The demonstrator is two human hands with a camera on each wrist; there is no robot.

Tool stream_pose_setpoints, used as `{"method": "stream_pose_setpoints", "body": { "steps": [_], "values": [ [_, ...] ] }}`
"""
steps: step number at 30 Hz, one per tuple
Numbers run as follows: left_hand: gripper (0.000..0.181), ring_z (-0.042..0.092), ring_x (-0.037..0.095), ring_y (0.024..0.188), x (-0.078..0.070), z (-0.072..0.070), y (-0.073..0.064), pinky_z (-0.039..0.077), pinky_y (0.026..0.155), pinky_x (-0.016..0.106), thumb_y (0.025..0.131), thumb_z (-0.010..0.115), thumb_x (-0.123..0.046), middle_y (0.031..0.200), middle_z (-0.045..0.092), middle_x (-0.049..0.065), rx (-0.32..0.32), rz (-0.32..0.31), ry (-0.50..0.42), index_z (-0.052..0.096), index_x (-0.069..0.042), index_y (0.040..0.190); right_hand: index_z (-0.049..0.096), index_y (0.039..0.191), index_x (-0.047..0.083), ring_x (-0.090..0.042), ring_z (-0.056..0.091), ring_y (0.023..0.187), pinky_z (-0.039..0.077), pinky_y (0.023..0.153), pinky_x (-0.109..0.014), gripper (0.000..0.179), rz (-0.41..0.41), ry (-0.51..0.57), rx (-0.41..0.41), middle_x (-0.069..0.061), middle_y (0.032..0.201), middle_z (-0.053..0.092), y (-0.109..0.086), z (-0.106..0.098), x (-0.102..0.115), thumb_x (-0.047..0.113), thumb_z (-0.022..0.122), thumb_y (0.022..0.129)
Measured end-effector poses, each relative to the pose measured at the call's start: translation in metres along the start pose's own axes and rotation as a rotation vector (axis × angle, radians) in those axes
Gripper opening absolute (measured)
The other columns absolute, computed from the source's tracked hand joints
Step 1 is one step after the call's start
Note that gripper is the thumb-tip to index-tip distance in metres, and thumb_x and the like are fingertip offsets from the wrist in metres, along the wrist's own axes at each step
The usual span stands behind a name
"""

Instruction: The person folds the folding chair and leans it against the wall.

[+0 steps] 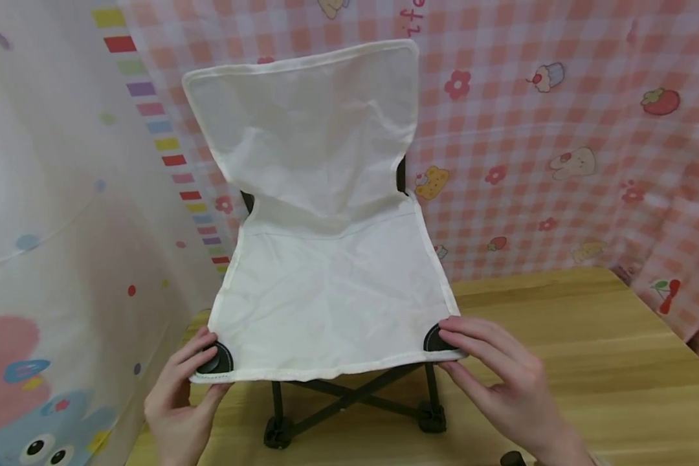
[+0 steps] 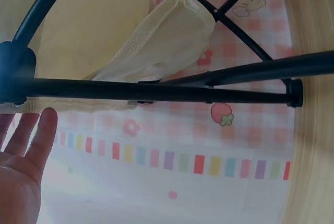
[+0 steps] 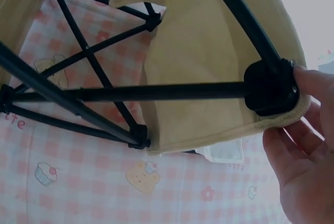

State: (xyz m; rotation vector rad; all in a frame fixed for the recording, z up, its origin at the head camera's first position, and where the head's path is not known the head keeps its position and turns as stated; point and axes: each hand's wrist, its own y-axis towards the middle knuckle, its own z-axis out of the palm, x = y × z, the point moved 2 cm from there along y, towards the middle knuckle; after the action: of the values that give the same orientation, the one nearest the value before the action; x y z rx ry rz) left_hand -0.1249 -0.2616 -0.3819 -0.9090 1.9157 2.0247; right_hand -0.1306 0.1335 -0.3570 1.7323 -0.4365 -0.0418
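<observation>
A wooden table (image 1: 565, 382) with light yellow-brown grain ran across the lower part of the head view. Behind it hung a pink checked cloth (image 1: 518, 136), printed with a strawberry (image 1: 661, 102), a cupcake (image 1: 549, 77), red flowers (image 1: 457, 85) and cherries (image 1: 670, 290). A strip of coloured blocks (image 1: 166, 144) slanted down its left side. Further left was white cloth (image 1: 58, 188) with scattered dots and, low down, a blue big-eyed cartoon figure (image 1: 64, 421).

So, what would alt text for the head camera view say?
A white fabric chair stands on a wood-grain surface, its front corners held by a person's left hand and right hand, before a pink checked curtain.
</observation>
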Motion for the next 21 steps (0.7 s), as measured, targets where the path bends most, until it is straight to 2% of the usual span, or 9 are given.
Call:
{"method": "stream_pose_setpoints", "body": {
  "steps": [3,10,21],
  "values": [
    [0.037,0.065,0.019,0.138,-0.0006,-0.0002,-0.0003,0.053,0.112,0.021,0.081,0.078,0.016,0.133,0.072,0.01,-0.007,-0.009,-0.079,0.061,0.03,0.111,0.076,0.106,-0.012,-0.009,0.068,0.126,0.051,0.11,-0.014,0.033,-0.005,0.018,-0.015,-0.016,0.119,0.076,-0.0002,0.0015,0.0001,0.02,0.072,0.1],
    [0.034,0.066,0.02,0.136,0.0004,0.0018,-0.0011,0.053,0.111,0.022,0.081,0.075,0.021,0.132,0.073,0.011,-0.026,-0.017,-0.133,0.06,0.031,0.11,0.076,0.105,-0.013,-0.009,0.068,0.126,0.052,0.11,-0.014,0.033,-0.001,0.024,-0.035,-0.016,0.119,0.077,-0.0013,0.0025,-0.0006,0.02,0.073,0.099],
    [0.034,0.07,0.019,0.13,0.0006,0.0061,-0.0022,0.055,0.109,0.023,0.081,0.08,0.012,0.128,0.076,0.009,-0.087,0.044,-0.043,0.062,0.031,0.104,0.076,0.106,-0.014,-0.01,0.069,0.126,0.052,0.108,-0.013,0.033,0.019,0.035,-0.062,-0.015,0.121,0.077,-0.0047,0.003,-0.0001,0.018,0.073,0.099]
  ]
}}
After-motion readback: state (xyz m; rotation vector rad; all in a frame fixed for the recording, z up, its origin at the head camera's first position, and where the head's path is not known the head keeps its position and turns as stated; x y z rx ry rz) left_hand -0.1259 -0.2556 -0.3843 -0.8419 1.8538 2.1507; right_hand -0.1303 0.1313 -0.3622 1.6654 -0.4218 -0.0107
